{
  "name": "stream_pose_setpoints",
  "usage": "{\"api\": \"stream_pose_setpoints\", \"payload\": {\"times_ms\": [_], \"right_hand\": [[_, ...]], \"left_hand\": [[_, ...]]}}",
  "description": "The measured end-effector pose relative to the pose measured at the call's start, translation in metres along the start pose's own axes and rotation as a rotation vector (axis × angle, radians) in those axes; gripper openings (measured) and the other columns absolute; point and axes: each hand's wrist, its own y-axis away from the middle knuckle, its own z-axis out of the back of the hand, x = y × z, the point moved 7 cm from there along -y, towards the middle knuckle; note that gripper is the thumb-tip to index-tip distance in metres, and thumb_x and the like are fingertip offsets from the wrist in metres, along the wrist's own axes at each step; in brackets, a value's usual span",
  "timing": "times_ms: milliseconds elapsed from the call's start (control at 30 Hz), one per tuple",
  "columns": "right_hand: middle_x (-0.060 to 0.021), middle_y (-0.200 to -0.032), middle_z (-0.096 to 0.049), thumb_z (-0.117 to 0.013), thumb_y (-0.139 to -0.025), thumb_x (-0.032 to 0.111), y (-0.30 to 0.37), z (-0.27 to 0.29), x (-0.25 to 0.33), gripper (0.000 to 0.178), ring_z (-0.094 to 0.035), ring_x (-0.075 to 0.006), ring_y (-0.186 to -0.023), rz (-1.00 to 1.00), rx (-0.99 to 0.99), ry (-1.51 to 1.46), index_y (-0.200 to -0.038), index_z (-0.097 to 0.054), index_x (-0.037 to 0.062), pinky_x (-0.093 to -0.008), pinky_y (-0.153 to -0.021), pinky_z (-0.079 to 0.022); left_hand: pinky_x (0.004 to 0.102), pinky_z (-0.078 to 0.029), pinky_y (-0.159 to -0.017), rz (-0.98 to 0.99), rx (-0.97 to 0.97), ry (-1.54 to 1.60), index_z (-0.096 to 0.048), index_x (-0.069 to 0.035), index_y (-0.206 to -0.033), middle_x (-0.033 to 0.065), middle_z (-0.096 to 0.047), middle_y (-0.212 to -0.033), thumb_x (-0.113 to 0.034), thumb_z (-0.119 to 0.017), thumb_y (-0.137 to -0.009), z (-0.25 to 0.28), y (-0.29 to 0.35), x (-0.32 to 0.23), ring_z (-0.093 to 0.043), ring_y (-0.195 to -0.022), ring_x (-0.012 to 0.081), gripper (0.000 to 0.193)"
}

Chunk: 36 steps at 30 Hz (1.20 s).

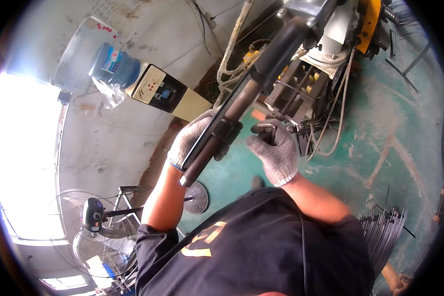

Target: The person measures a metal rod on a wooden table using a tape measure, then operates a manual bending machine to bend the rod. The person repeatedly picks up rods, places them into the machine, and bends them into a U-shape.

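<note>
Nearest to us is the dark shirt (261, 241) with a yellow mark on its chest, and past it our two hands work in grey knitted gloves. The left hand (192, 135) curls around a threaded rod (202, 160) from its left and underside, fingertips showing past the far edge just below the dark collar (225, 132); we cannot tell how tight that grip is. The right hand (277, 150), apart from the rod and to its right, is folded closed, pinching a small bent metal key (266, 126) between thumb and curled fingers. The threaded rod lies in front of our chest, its long axis running diagonally: the pale free end points back toward us and leftward, while the other end points away and rightward into a black cylinder (276, 54) on the machine (330, 44). A narrow dark bar (214, 118) runs alongside, parallel to the rod. Below spreads the green floor (340, 163), with a bundle of thin rods (385, 232) to our right and a standing fan (96, 222) to our left. Farther off, a water dispenser (165, 93) carrying a blue bottle (116, 64) stands by the stained wall (113, 143).
</note>
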Motion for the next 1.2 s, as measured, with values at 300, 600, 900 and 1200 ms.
{"api": "stream_pose_setpoints", "payload": {"times_ms": [300,600,900,1200], "right_hand": [[0.0022,-0.094,-0.067,-0.088,-0.088,0.008,-0.020,-0.031,-0.030,0.042,-0.061,-0.0056,-0.086,-0.245,0.121,-0.507,-0.125,-0.069,0.0021,-0.0243,-0.077,-0.053],[-0.0038,-0.104,-0.073,-0.088,-0.092,0.013,-0.022,-0.044,-0.044,0.046,-0.065,-0.0083,-0.092,-0.205,0.218,-0.560,-0.131,-0.067,0.0017,-0.0264,-0.082,-0.056],[-0.0059,-0.105,-0.077,-0.090,-0.092,0.011,-0.024,-0.058,-0.021,0.047,-0.072,-0.0112,-0.093,-0.169,0.171,-0.692,-0.131,-0.066,-0.0010,-0.0291,-0.085,-0.061],[-0.0084,-0.096,-0.078,-0.097,-0.086,0.021,-0.021,-0.053,-0.013,0.051,-0.074,-0.0127,-0.080,-0.183,0.114,-0.648,-0.119,-0.069,-0.0038,-0.0293,-0.072,-0.063]], "left_hand": [[0.0357,-0.064,-0.072,-0.058,-0.250,-0.192,-0.061,0.005,-0.147,0.0198,-0.072,-0.124,-0.031,-0.077,-0.102,-0.004,0.018,-0.025,-0.076,-0.096,0.0268,0.059],[0.0401,-0.062,-0.092,-0.066,-0.221,-0.175,-0.067,0.005,-0.131,0.0176,-0.075,-0.115,-0.030,-0.078,-0.103,-0.001,0.018,-0.028,-0.076,-0.102,0.0269,0.046],[0.0323,-0.062,-0.086,-0.017,-0.344,-0.233,-0.069,0.001,-0.128,0.0125,-0.076,-0.112,-0.029,-0.072,-0.108,0.023,0.017,-0.020,-0.076,-0.096,0.0194,0.036],[0.0371,-0.062,-0.088,-0.269,-0.214,-0.370,-0.063,0.002,-0.148,0.0144,-0.074,-0.124,-0.023,-0.075,-0.104,0.003,0.016,-0.009,-0.075,-0.100,0.0237,0.052]]}}
